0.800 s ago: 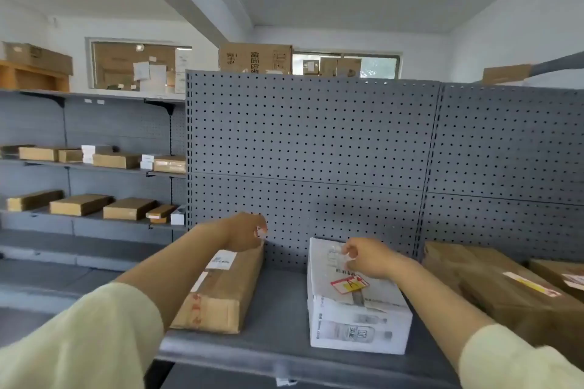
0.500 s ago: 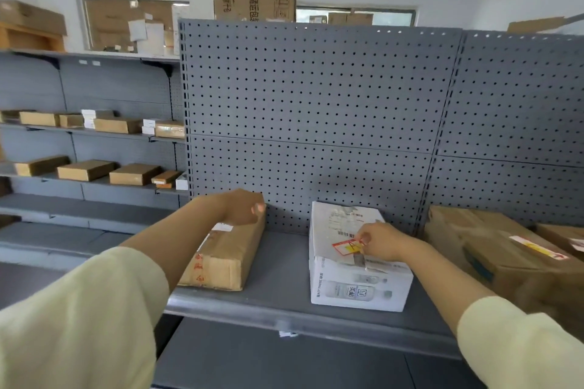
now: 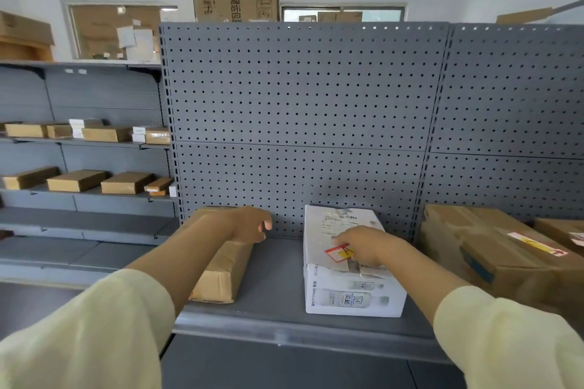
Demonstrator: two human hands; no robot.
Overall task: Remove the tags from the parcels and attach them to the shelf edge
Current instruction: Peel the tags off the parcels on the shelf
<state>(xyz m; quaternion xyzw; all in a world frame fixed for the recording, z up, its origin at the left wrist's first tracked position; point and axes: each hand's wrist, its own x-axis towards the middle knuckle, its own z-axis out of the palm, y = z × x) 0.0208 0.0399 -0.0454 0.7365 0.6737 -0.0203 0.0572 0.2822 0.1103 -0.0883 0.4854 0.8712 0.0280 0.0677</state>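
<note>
We see red-yellow tag on top of white box, touching right hand at its left; fingertips look pinched on tag. Left hand loosely curled on brown parcel, farther off.

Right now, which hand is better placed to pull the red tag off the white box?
Right. The right hand is already on the red tag atop the white box. The left hand rests on the brown parcel, apart from the tag.

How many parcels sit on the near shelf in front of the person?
4: a brown parcel at left, a white box in the middle, two brown boxes at right; more may lie out of frame.
</note>
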